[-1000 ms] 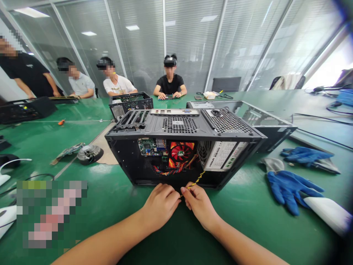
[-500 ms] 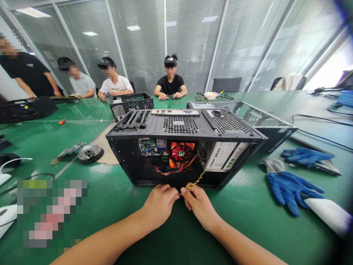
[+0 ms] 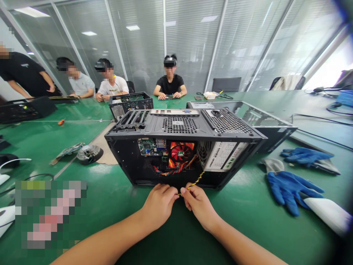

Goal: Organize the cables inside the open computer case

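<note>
The left hand [image 3: 160,206] and right hand [image 3: 200,207] each pinch one twisted yellow-and-black cable [image 3: 199,179], fingertips close together. It slants away rightward, over the near lower edge of the open-sided black metal computer case [image 3: 180,127]. Two blue-and-grey gloves [image 3: 288,186] lie right of it on the green worktop [image 3: 242,217].

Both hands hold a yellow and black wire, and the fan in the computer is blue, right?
No, the fan is red, not blue, as the head view shows. The left hand and right hand hold the yellow and black wire.
</note>
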### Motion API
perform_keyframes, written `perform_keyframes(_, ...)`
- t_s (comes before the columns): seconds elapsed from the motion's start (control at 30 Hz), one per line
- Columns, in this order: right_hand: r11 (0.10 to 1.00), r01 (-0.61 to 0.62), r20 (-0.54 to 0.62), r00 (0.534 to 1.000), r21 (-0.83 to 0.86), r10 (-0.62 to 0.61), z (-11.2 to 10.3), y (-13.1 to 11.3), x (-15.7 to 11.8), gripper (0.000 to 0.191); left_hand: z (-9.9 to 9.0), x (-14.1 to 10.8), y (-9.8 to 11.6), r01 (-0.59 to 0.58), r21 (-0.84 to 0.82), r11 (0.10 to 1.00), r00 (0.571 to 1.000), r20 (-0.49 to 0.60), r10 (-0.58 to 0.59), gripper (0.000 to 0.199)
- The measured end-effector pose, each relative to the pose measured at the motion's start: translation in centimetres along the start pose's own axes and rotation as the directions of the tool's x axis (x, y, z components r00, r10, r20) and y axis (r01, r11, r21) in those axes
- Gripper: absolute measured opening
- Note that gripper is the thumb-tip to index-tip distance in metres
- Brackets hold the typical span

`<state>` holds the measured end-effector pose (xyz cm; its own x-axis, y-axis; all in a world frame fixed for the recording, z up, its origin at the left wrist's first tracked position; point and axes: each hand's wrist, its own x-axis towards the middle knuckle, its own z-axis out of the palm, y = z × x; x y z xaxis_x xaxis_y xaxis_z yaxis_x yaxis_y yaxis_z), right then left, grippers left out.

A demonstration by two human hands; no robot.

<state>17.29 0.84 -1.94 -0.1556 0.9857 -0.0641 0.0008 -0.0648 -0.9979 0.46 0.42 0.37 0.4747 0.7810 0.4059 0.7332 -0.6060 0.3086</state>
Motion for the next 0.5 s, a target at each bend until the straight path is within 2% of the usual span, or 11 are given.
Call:
perform_keyframes(0.23,0.999,-0.022,-0.003,1.0,0.041,0.022,0.13,-0.48,-0.07,0.052,-0.03,0.12,-0.06,-0.006,0.035,0.999,0.999,0.037,0.004,0.026)
perform_keyframes(0.5,1.0,0.017,-0.04,0.999,-0.002,-0.017,0.0,0.14,0.08,0.05,-0.08,-0.13,-0.11,-0.074,0.076,0.994,0.997,0.011,0.073,0.023)
